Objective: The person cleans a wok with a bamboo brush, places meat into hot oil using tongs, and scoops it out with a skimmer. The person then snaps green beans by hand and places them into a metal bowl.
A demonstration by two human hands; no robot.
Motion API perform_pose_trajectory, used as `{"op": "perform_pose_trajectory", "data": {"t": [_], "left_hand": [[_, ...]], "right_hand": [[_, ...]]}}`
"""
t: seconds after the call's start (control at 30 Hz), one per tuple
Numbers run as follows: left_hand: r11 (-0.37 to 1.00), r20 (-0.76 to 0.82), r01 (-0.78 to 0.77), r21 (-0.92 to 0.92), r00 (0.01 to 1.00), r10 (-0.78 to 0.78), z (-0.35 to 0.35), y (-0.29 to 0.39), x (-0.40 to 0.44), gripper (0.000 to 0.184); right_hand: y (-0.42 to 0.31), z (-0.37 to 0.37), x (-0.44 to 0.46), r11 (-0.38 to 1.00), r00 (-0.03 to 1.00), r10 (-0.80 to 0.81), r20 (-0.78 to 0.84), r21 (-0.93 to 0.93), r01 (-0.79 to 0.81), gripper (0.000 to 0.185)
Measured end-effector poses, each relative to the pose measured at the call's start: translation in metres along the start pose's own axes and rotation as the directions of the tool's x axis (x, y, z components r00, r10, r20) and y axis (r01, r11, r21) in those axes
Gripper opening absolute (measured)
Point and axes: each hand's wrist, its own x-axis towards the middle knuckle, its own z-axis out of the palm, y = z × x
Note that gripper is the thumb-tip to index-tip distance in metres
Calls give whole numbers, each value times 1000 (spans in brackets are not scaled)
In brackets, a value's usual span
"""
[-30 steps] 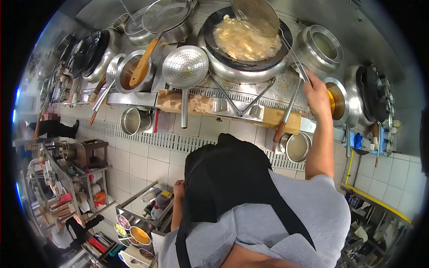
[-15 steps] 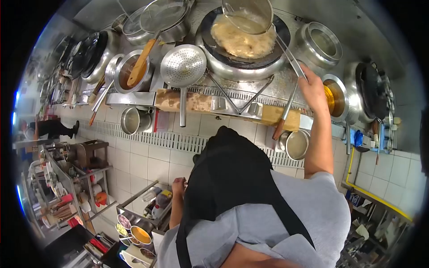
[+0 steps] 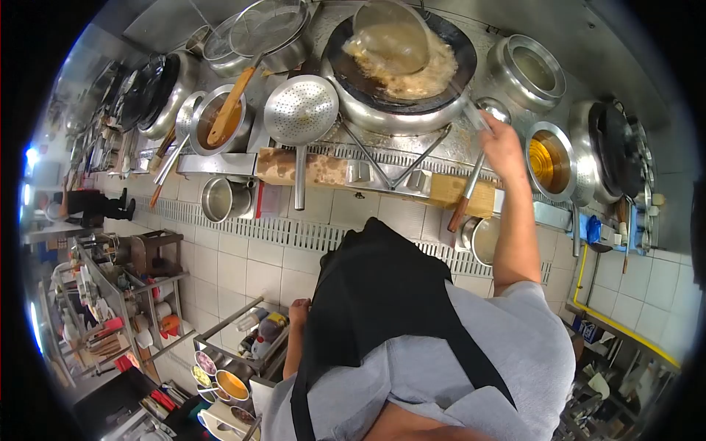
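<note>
My right hand (image 3: 504,149) is wrapped round the handle of a round mesh strainer (image 3: 393,40). The strainer's bowl is tilted over the black wok (image 3: 465,55), low in its frothy, pale-brown bubbling contents (image 3: 441,70). Motion smears the handle and the mesh. Just below my right hand lies a ladle (image 3: 471,192) with a wooden grip, its bowl (image 3: 494,110) beside the wok. Down at my side, my left hand (image 3: 299,312) hangs against the black apron (image 3: 382,294), its fingers curled and nothing visible in them.
A perforated skimmer (image 3: 301,110) rests left of the wok, near a pot of brown liquid (image 3: 239,125) with a wooden-handled tool across it. To the right stand a pot of amber oil (image 3: 550,158) and a steel pot (image 3: 529,66). Behind my left side is a cart (image 3: 243,353).
The strainer has dropped lower and slightly left into the wok's contents, its bowl tipped more. My right hand has shifted slightly left and nearer. My left hand has moved little.
</note>
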Motion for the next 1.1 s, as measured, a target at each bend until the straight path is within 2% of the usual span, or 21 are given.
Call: {"op": "perform_pose_trajectory", "data": {"t": [0.07, 0.2, 0.3, 0.4, 0.5, 0.53, 0.57, 0.6, 0.67, 0.73, 0.77, 0.87, 0.97, 1.07, 1.1], "left_hand": [[983, -22, 89, -160, 995, -94, 3, -1, -1, 24], [988, -17, 87, -124, 996, -90, 2, 9, -6, 23], [993, -17, 69, -96, 997, -71, 6, 9, -7, 23], [999, -20, 7, -51, 1000, -8, 9, 0, -6, 25], [991, -37, 48, -121, 998, -53, 6, 11, -17, 27], [983, -33, 78, -165, 996, -84, 6, 13, -19, 28], [972, -26, 110, -206, 993, -117, 6, 14, -23, 29], [984, -31, 102, -143, 994, -107, 6, 15, -25, 30], [996, -42, 84, -15, 996, -85, 4, 14, -26, 31], [995, -55, 92, 34, 994, -91, 7, 3, -22, 31], [993, -59, 98, 60, 994, -94, 11, -6, -19, 32], [987, -22, 69, 147, 998, -67, 19, -45, -3, 31], [956, 30, -270, 113, 963, 269, 28, -110, 30, 27], [981, -3, -177, 76, 984, 177, 15, -47, 0, 22], [996, 3, -88, -32, 996, 88, 14, -38, 0, 21]], "right_hand": [[5, -20, 9, 995, 997, 21, -71, -91, -28, 45], [17, -34, 38, 936, 981, 6, -193, -344, -73, 46], [32, -21, 55, 892, 996, 64, -58, -445, -83, 47], [51, -32, 61, 961, 994, 94, -55, -254, -105, 47], [54, -41, 59, 977, 991, 35, -130, -204, -61, 48], [64, -31, 62, 921, 978, -148, -147, -382, 82, 50], [74, -28, 63, 948, 998, -26, -57, -317, 7, 50], [59, -24, 61, 964, 995, 87, 39, -257, -74, 51], [29, -15, 57, 948, 926, 315, 207, -107, -299, 54], [31, -6, 58, 878, 852, 377, 365, 153, -454, 58], [32, -3, 58, 804, 807, 386, 447, 265, -532, 60], [31, 2, 56, 655, 761, 364, 537, 433, -619, 54], [51, 10, 68, 581, 711, 281, 644, 476, -660, 52], [52, 7, 66, 541, 748, 252, 613, 552, -635, 45], [50, 3, 63, 558, 762, 254, 596, 554, -618, 40]]}}
